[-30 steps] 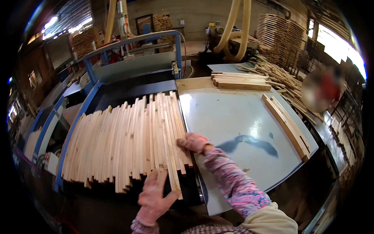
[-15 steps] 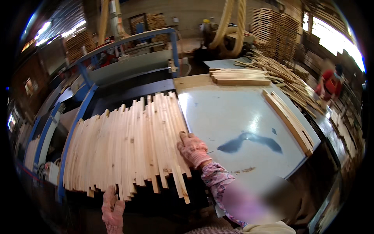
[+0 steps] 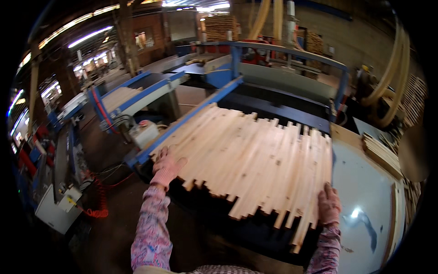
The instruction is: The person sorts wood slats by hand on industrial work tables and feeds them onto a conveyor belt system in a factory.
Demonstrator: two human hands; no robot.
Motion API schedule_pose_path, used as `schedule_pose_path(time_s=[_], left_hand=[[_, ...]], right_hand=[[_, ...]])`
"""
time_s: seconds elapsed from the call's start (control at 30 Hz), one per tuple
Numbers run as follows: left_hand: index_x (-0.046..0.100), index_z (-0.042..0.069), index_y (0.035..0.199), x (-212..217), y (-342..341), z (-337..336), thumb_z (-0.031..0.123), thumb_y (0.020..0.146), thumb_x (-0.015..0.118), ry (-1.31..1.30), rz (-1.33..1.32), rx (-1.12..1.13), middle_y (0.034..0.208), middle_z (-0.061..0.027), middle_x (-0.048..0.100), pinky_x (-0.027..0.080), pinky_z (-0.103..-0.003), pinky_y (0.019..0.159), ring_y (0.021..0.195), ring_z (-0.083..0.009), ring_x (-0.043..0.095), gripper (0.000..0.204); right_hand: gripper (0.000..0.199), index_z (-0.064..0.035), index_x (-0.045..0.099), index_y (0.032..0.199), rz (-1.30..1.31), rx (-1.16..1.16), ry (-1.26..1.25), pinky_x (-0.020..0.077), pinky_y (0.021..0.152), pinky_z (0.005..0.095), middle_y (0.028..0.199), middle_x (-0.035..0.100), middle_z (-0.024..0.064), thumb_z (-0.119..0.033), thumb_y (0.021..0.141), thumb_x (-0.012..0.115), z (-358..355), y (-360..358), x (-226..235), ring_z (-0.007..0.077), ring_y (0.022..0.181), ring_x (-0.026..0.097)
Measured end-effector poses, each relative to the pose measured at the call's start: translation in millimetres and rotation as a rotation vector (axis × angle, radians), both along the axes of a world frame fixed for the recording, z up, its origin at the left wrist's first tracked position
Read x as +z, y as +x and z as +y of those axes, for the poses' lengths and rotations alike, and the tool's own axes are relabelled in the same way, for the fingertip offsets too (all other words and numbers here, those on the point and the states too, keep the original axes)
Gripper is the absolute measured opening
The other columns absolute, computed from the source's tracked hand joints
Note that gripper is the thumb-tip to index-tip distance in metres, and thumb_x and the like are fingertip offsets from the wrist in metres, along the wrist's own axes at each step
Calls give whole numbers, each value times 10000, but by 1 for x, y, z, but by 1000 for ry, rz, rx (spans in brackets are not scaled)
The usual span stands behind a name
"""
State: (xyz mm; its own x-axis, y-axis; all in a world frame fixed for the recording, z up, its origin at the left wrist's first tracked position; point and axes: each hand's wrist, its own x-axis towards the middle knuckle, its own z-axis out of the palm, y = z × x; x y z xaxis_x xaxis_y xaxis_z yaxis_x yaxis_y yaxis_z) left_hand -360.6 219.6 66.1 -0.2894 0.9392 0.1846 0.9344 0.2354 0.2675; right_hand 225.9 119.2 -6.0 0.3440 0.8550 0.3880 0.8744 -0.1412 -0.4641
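Plainly unclenched, my left hand (image 3: 168, 166) and right hand (image 3: 329, 206) touch opposite edges of wooden strips (image 3: 248, 162); tabletop (image 3: 353, 182) extends rightward.

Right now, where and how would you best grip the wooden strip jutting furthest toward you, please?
Probably pinch the strip's near end by its sides, coming from the near side with the right hand: it juts past the neighbouring strips, whereas the rest lies close among them.

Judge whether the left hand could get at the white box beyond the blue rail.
Probably yes, reaching over: the left hand lies at the wooden strips, with only the blue rail visibly between it and the white box. Depth is uncertain.
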Motion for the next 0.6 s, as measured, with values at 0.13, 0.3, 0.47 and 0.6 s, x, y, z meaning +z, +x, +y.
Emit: schedule_pose_path(time_s=[0.13, 0.3, 0.47, 0.6], left_hand=[[326, 67, 1564, 14, -88, 58, 566, 887, 619, 69, 253, 191, 1614, -176, 337, 227, -481, 1231, 1502, -375, 277, 891], [377, 49, 1521, 12, -183, 106, 538, 886, 580, 165, 364, 271, 1555, -189, 403, 266, -486, 1206, 1466, -361, 340, 826], [431, 56, 1464, 13, -201, 109, 498, 888, 581, 190, 310, 253, 1527, -173, 443, 338, -435, 1178, 1437, -333, 389, 742], [428, 53, 1487, 0, -196, 111, 499, 903, 578, 258, 272, 226, 1583, -188, 393, 304, -447, 1207, 1471, -351, 348, 750]], right_hand=[[421, -20, 617, 1365, 303, 28, 151, 520, 947, 380, 1183, 686, 153, -246, 1015, 563, -2, 18, -21, 302, 1081, 651], [397, -53, 643, 1328, 981, -20, 360, 517, 605, 226, 899, 663, -11, -337, 1063, 562, -35, 44, -49, 72, 689, 601], [362, -107, 646, 1308, 1290, -221, 441, 370, 435, 218, 860, 595, -41, -360, 1063, 563, -87, 32, -41, 41, 524, 444], [346, -95, 674, 1231, 1286, -318, 708, 366, 412, 215, 812, 609, -27, -374, 1053, 576, -104, 18, -38, 46, 525, 441]])
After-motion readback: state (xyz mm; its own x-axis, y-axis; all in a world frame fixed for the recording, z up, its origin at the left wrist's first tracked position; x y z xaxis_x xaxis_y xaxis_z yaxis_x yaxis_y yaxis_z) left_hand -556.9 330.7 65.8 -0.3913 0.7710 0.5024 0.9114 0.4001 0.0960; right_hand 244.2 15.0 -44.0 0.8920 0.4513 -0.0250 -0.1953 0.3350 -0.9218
